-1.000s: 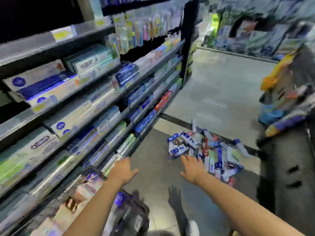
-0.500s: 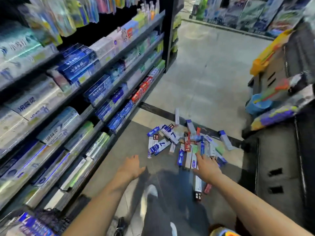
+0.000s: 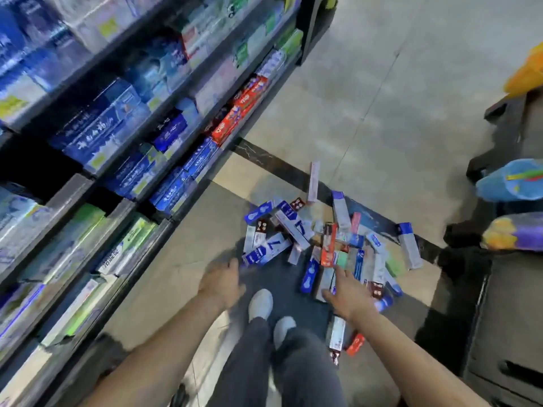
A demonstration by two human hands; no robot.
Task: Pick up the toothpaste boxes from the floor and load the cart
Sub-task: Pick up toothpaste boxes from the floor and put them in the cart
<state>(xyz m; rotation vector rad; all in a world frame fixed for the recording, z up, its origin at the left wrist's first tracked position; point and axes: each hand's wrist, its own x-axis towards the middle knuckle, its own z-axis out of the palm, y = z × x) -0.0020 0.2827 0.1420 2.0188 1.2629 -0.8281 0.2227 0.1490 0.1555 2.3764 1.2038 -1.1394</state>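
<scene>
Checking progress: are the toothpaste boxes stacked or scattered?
Scattered: the toothpaste boxes lie flat at mixed angles, overlapping on the floor.

We see the boxes [image 3: 323,248] strewn in a loose heap on the floor [image 3: 367,107], lying flat and crossing one another at all angles. Most are blue and white; a red box [image 3: 328,245] lies on top near the middle. Two more lie apart, nearer us. We cannot see the cart.
</scene>
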